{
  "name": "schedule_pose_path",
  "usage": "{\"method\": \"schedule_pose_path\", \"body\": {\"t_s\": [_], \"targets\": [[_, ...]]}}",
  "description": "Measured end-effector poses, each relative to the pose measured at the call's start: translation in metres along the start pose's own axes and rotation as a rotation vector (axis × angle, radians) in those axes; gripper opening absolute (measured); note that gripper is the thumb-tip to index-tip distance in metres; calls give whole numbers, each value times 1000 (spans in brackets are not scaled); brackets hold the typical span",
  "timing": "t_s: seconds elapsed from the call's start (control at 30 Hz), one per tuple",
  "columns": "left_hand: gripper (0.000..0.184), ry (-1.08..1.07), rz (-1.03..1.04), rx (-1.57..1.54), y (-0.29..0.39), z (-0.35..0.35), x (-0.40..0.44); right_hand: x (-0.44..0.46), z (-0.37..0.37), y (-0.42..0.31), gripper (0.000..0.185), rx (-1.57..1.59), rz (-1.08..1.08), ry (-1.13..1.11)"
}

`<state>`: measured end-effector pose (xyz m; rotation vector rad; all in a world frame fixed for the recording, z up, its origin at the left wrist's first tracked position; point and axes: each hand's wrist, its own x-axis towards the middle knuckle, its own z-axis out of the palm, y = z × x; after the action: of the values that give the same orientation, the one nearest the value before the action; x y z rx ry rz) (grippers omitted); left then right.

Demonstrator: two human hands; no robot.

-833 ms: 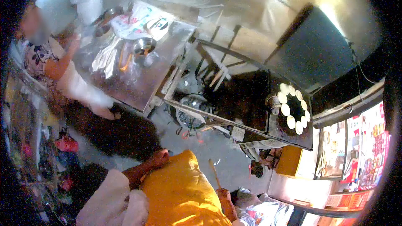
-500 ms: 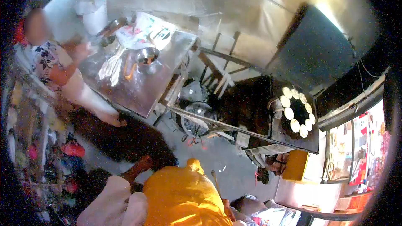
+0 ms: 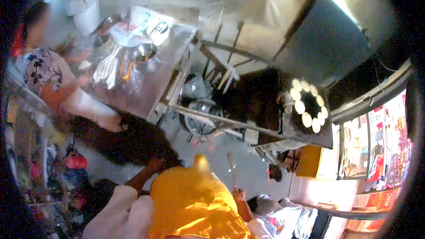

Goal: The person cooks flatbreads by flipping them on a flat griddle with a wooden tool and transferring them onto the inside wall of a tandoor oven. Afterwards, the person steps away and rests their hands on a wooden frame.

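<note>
The thin, light-brown stick (image 3: 232,168) is in your right hand (image 3: 239,194), gripped near its lower end; its straight length points away from you above the grey floor (image 3: 259,179), beside your yellow clothing (image 3: 190,199).

pale discs (image 3: 299,107): 10 | held stick (image 3: 231,167): 1 | yellow box (image 3: 308,162): 1

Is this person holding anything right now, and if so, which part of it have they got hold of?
Yes: the right hand grips a thin stick near its lower end. Whether the left hand holds anything cannot be told.
</note>
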<state>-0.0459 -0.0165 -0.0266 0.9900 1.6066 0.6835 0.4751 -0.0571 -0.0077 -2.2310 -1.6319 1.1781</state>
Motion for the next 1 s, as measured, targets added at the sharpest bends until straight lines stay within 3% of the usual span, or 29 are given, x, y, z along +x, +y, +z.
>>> {"method": "schedule_pose_path", "body": {"t_s": [0.13,0.17,0.23,0.3,0.37,0.43,0.5,0.6,0.63,0.67,0.7,0.73,0.8,0.93,1.0], "targets": [[28,28,-348,-671,55,7,9,-2,4,-4,19,50,83,-6],[27,-100,-194,-343,121,-9,-14,-4,5,-2,21,50,92,-20],[27,19,-236,-510,177,2,-4,-10,11,5,28,59,136,-48],[14,-155,147,-537,208,8,9,-15,16,8,35,74,175,-59],[31,-410,140,-670,306,7,-17,-18,24,15,42,75,211,-66],[53,-548,333,-554,373,5,-29,-22,31,22,46,73,236,-72],[44,-749,490,-566,430,3,-52,-20,25,9,51,79,224,-63],[48,-1054,882,-675,502,0,-99,-34,19,-4,58,102,231,-44],[47,-1116,961,-790,527,0,-118,-38,31,8,60,24,-18,166],[52,-1198,1048,-844,541,2,-127,-37,39,11,60,28,14,165],[44,-1088,989,-1122,558,12,-157,-30,46,13,64,50,-2,185],[38,-957,908,-1390,566,22,-182,-20,56,35,64,166,265,-3],[38,-1198,874,-1336,573,23,-184,-30,39,8,65,143,262,-92],[37,-1421,768,-1386,574,36,-189,-71,-7,-83,67,195,327,66],[37,-1495,728,-1418,574,39,-191,-78,3,-64,68,164,377,79]]}}
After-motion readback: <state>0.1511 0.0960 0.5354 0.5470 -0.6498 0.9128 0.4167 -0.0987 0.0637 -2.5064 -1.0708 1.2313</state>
